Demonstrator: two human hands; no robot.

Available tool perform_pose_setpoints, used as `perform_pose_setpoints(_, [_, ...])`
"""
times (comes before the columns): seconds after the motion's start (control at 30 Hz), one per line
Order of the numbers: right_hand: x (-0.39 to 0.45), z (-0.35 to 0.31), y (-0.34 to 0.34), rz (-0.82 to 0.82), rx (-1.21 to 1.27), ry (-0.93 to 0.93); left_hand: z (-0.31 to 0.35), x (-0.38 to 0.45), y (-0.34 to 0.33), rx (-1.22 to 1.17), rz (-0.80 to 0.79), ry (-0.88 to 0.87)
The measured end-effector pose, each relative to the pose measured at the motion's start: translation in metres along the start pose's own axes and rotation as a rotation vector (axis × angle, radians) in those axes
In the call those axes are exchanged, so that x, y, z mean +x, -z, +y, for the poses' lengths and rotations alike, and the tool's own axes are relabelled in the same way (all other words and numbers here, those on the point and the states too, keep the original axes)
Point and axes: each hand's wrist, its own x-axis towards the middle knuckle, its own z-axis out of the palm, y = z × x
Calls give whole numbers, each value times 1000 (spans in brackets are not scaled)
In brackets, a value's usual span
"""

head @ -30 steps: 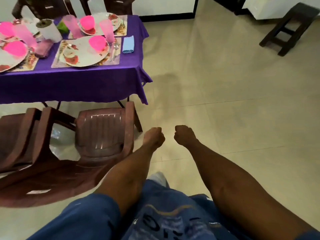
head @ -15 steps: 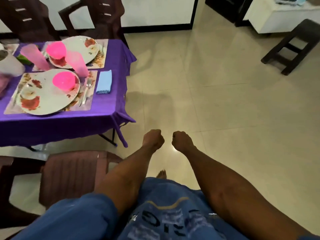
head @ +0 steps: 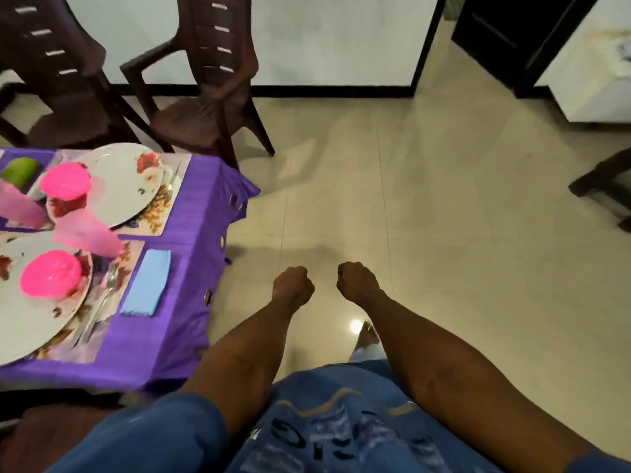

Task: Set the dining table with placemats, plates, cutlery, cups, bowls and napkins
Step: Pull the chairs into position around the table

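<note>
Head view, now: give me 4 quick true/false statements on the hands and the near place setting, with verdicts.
1. Both hands are closed fists holding nothing: left hand, right hand. True.
2. The blue napkin lies on the plate. False: it lies on the purple tablecloth, beside the placemat.
3. A pink bowl sits on the near plate. True.
4. The left hand touches the table. False: it is over the floor, clear of it.

Glossy tile floor (head: 444,233), purple cloth tablecloth (head: 191,233), shiny plastic pink bowl (head: 51,273), metal spoon (head: 111,279).
</note>
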Motion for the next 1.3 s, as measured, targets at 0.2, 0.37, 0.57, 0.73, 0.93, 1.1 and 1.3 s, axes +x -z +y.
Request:
perform_pose_setpoints(0.2, [138, 30, 101, -26, -84, 85, 85, 121, 51, -183, 59, 111])
perform_pose_setpoints(0.37, [261, 38, 145, -83, -138, 156, 108, 227, 84, -229, 63, 207])
perform_pose_setpoints(0.57, [436, 13, 202, -80, -186, 217, 90, 393, 150, -298, 110, 276])
perform_pose_setpoints(0.73, [579, -44, 269, -90, -212, 265, 67, 533, 237, -318, 160, 327])
perform_pose_setpoints(0.93, [745, -123, 330, -16, -192, 365, 39, 672, 333, -334, 403, 413])
perform_pose_setpoints(1.1, [887, -186, 371, 112, -204, 560, 10, 790, 398, -391, 525, 538])
perform_pose_setpoints(1.3, [1029, -277, 445, 307, -274, 951, -21, 914, 474, -455, 585, 722])
